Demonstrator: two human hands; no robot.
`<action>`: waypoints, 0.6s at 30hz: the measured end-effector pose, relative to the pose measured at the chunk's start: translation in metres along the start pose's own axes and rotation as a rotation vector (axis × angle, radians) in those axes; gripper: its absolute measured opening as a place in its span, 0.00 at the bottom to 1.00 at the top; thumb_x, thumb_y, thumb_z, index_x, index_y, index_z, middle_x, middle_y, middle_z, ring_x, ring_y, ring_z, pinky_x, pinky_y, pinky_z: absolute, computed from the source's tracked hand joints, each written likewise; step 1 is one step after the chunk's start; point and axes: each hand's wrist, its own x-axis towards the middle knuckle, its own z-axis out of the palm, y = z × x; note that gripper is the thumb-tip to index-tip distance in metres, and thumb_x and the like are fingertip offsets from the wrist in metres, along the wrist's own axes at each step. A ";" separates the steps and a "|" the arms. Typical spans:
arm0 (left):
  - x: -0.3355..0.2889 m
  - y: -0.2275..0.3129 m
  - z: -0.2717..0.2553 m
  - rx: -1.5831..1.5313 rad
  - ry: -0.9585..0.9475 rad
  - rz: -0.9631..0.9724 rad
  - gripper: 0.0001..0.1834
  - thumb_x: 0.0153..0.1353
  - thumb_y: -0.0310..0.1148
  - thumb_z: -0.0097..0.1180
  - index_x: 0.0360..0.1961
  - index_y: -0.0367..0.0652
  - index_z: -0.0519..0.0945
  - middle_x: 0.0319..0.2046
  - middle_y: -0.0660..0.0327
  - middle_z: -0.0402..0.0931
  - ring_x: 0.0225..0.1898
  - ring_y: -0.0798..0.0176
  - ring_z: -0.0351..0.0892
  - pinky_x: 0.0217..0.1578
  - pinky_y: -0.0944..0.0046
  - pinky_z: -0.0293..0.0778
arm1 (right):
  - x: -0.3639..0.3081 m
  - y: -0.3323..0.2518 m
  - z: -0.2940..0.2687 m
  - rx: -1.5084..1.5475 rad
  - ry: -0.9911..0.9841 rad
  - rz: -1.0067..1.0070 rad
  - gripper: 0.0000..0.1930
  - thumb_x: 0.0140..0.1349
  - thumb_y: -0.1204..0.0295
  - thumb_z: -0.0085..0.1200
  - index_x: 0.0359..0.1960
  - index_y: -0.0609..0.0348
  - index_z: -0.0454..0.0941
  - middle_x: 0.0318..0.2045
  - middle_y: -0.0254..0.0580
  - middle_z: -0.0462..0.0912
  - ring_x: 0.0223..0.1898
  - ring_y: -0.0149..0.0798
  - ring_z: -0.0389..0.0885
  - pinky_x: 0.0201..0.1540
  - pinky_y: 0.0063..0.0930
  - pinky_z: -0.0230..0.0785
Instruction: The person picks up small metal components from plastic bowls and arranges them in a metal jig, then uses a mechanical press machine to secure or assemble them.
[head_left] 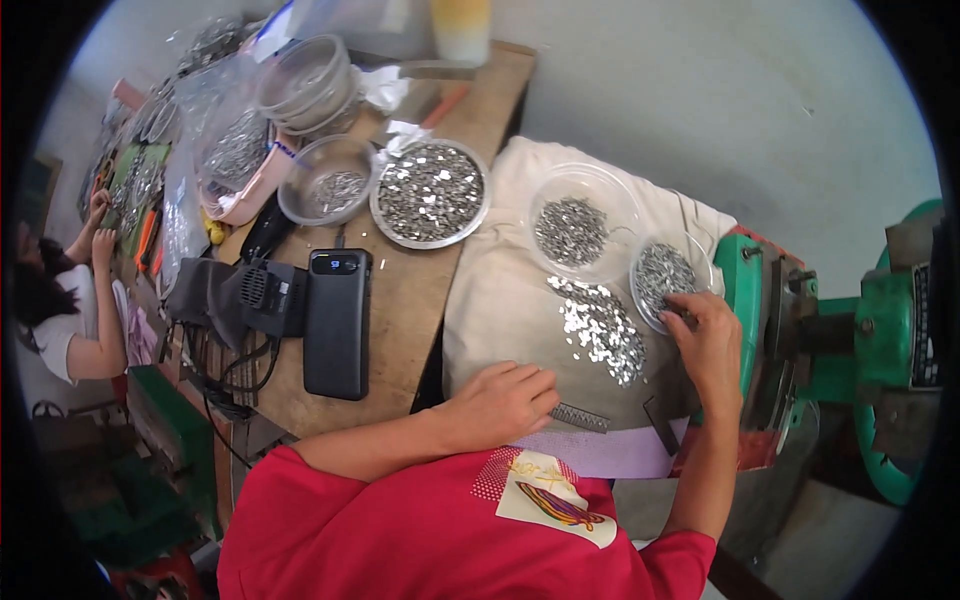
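My right hand (708, 340) reaches into a small clear plastic bowl (640, 305) of small metal pieces (664, 270). Its thumb and fingers are pinched together at the near side, and whatever lies between them is too small to make out. Curled at the front of the cloth, my left hand (508, 402) has its fingertips against the end of a ridged metal strip (582, 418); what they hold, if anything, is hidden. A pile of shiny flat metal pieces (605, 335) lies loose beyond the hands. Behind it, a larger clear bowl (618, 205) holds more small metal pieces.
Left, a wooden table (420, 290) bears a black power bank (337, 335), a full bowl of metal bits (432, 192) and stacked clear tubs (305, 85). A green machine (845, 335) stands close on the right. Far left, another person (85, 320) works.
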 end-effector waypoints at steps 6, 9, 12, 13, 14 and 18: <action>-0.003 -0.005 -0.001 0.040 -0.002 -0.011 0.12 0.49 0.35 0.65 0.33 0.45 0.77 0.34 0.64 0.70 0.39 0.64 0.75 0.40 0.63 0.72 | 0.022 -0.011 0.005 0.080 -0.115 0.074 0.10 0.51 0.74 0.67 0.36 0.63 0.86 0.29 0.47 0.84 0.28 0.45 0.82 0.34 0.35 0.74; -0.006 -0.006 -0.005 0.061 0.024 -0.030 0.12 0.49 0.34 0.64 0.32 0.44 0.76 0.34 0.64 0.70 0.40 0.64 0.75 0.41 0.63 0.73 | 0.026 -0.015 0.006 0.106 -0.137 0.098 0.10 0.51 0.75 0.67 0.35 0.63 0.85 0.29 0.48 0.84 0.27 0.43 0.83 0.33 0.34 0.74; -0.005 -0.009 -0.004 0.036 0.017 -0.063 0.12 0.50 0.35 0.65 0.34 0.45 0.77 0.35 0.64 0.70 0.40 0.62 0.75 0.42 0.62 0.73 | 0.029 -0.015 0.004 0.093 -0.164 0.072 0.10 0.51 0.74 0.66 0.34 0.64 0.85 0.28 0.48 0.84 0.27 0.42 0.83 0.33 0.34 0.74; -0.004 -0.011 -0.003 0.000 -0.004 -0.079 0.13 0.51 0.36 0.65 0.36 0.45 0.77 0.35 0.63 0.70 0.40 0.61 0.75 0.42 0.60 0.73 | 0.029 -0.015 0.003 0.077 -0.177 0.037 0.10 0.51 0.74 0.66 0.35 0.64 0.85 0.29 0.48 0.84 0.27 0.43 0.83 0.33 0.34 0.74; -0.005 -0.011 -0.006 0.010 0.004 -0.093 0.13 0.51 0.36 0.65 0.36 0.45 0.77 0.35 0.63 0.70 0.40 0.61 0.75 0.42 0.60 0.73 | 0.029 -0.016 0.003 0.082 -0.180 0.020 0.10 0.51 0.74 0.66 0.35 0.64 0.85 0.29 0.48 0.84 0.27 0.43 0.83 0.33 0.34 0.74; -0.004 -0.009 -0.010 -0.123 0.022 -0.110 0.14 0.53 0.37 0.65 0.38 0.43 0.77 0.36 0.61 0.71 0.40 0.58 0.75 0.42 0.58 0.73 | 0.026 -0.016 0.004 0.103 -0.159 0.000 0.09 0.52 0.75 0.65 0.35 0.64 0.85 0.29 0.48 0.84 0.27 0.42 0.82 0.34 0.33 0.74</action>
